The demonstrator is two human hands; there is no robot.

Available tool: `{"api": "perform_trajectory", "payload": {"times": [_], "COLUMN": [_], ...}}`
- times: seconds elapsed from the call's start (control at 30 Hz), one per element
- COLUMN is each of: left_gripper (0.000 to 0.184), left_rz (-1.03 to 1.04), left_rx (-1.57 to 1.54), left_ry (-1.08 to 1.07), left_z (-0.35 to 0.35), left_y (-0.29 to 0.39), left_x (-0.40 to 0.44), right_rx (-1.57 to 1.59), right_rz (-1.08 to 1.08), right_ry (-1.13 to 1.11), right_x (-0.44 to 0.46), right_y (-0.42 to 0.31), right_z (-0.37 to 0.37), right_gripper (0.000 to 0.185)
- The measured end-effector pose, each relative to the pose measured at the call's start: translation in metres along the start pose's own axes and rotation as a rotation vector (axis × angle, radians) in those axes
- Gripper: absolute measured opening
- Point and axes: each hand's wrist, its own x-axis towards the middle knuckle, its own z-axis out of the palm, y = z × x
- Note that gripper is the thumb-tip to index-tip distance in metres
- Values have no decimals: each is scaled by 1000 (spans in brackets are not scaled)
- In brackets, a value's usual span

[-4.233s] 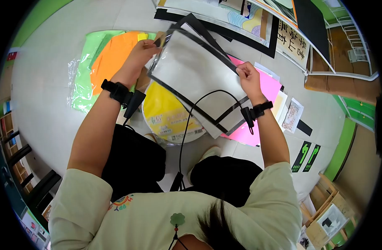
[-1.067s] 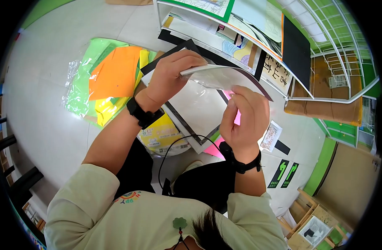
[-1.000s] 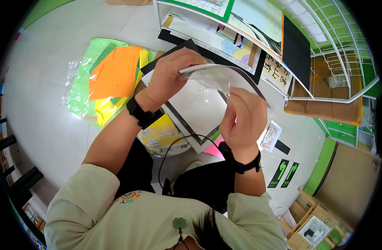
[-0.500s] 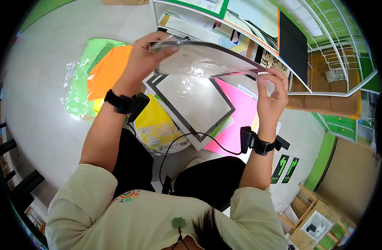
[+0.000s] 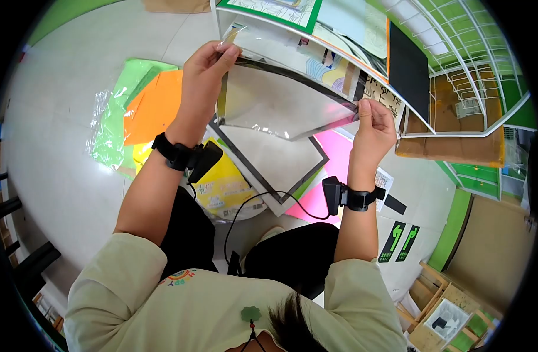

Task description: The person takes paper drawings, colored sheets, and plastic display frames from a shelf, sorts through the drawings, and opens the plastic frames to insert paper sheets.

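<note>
A clear plastic sheet with a dark border (image 5: 280, 100) hangs raised between my two hands. My left hand (image 5: 207, 73) pinches its upper left corner, and my right hand (image 5: 371, 126) pinches the right corner. Below it, a dark-bordered pale sheet (image 5: 275, 158) lies on a stack on the floor. Pink paper (image 5: 333, 154) shows at the right of that stack. A yellow package with a printed label (image 5: 222, 188) is at its lower left. Orange paper (image 5: 151, 108) and green paper in clear plastic (image 5: 117, 120) lie farther left.
A white shelf (image 5: 339, 48) holding drawings and boards stands at the top. To its right are a wire rack (image 5: 456, 44) and a cardboard box (image 5: 451, 146). A black cable (image 5: 236, 212) loops before my knees. Green arrow signs (image 5: 392, 240) mark the floor at right.
My hands have moved apart from their closer position near the folded sheet. The sheet now hangs flatter and lower, its curve opened out, and my left hand has risen slightly.
</note>
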Motion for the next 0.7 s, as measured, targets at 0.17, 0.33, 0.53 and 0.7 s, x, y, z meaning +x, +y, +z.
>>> {"api": "perform_trajectory", "payload": {"times": [0.17,0.33,0.53,0.7], "left_gripper": [21,41,25,21], "left_rz": [-20,-63,147,210], "left_rx": [8,40,-134,-76], "left_ry": [75,129,92,68], "left_z": [9,4,16,16], "left_y": [9,1,19,24], "left_x": [-5,0,-1,-3], "right_rx": [65,78,328,428], "right_rz": [244,274,234,203], "right_ry": [-35,-52,34,92], "right_x": [5,9,4,4], "right_y": [11,15,-8,-16], "right_z": [-9,-7,-5,-7], "right_gripper": [9,16,20,19]}}
